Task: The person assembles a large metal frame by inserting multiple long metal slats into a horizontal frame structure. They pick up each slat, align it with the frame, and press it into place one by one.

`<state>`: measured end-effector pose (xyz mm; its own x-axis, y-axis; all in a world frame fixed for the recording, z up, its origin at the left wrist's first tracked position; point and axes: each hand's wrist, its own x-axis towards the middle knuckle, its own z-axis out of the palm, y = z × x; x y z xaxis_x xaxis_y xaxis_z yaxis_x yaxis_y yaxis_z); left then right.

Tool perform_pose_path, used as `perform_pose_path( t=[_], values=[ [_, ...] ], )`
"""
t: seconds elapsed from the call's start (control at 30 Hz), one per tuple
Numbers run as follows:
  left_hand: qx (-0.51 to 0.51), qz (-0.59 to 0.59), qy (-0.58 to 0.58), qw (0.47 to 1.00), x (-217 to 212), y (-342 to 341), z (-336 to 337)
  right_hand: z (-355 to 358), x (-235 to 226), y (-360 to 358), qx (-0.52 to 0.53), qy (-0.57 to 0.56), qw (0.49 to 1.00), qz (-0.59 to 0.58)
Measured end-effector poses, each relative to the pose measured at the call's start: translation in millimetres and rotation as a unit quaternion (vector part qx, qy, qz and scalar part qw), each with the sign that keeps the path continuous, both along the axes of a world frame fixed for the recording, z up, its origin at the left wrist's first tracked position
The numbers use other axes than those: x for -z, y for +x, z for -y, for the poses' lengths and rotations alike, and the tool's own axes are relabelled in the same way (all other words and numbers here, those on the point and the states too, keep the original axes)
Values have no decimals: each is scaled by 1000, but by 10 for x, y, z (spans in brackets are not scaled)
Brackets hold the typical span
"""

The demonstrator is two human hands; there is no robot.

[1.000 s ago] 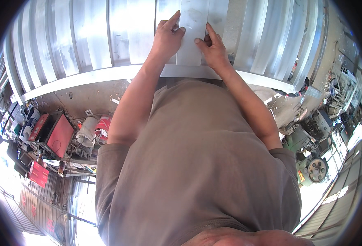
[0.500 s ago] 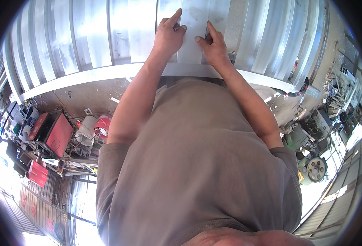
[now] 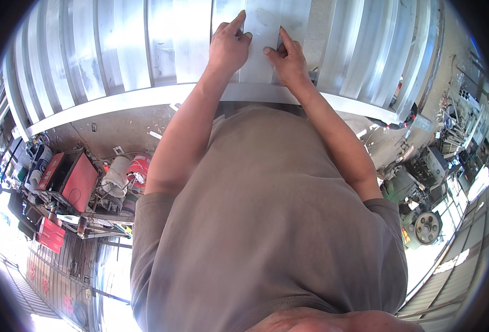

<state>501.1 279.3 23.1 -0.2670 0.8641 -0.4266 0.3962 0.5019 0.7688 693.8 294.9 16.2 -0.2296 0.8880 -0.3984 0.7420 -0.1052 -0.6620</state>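
Observation:
A pale metal slat lies lengthwise between my two hands, one of several side by side on a white metal frame. My left hand is at the slat's left edge, index finger pointing away along it and thumb over the top; the other fingers curl in and are partly hidden. At the right edge, my right hand mirrors this, its thumb resting on the slat's face and its index finger stretched along the edge. Both hands seem to grip the slat by its sides.
More metal slats spread to the left and others to the right, with a gap beside my right hand. Behind on the left are a red box-shaped cabinet and buckets. A green machine with a round wheel stands right.
My hands have barely moved, shifting a touch away from me at most. They keep the same hold at the slat's edges.

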Motion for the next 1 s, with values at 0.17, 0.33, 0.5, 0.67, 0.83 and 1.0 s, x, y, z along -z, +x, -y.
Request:
perform_pose_path(
  t=[0.17, 0.33, 0.5, 0.67, 0.83, 1.0],
  values=[
    [5, -6, -5, 1000, 2, 1, -2, 6, -1, -7, 4, 3, 1000, 6],
    [5, -9, -14, 1000, -2, 10, -8, 3, 10, -9, 3, 12, 1000, 5],
    [11, -15, -9, 1000, 14, 4, -12, 1, 9, -5, 8, 6, 1000, 1],
    [8, -16, -2, 1000, 20, 6, -7, -4, 22, 3, 9, 4, 1000, -2],
    [1, 0, -10, 1000, 10, 7, -14, 4, 70, 24, 20, 17, 1000, -2],
    [-5, 16, -11, 1000, 45, 2, -10, 33, 101, 6, 35, 18, 999, 0]
  ],
)
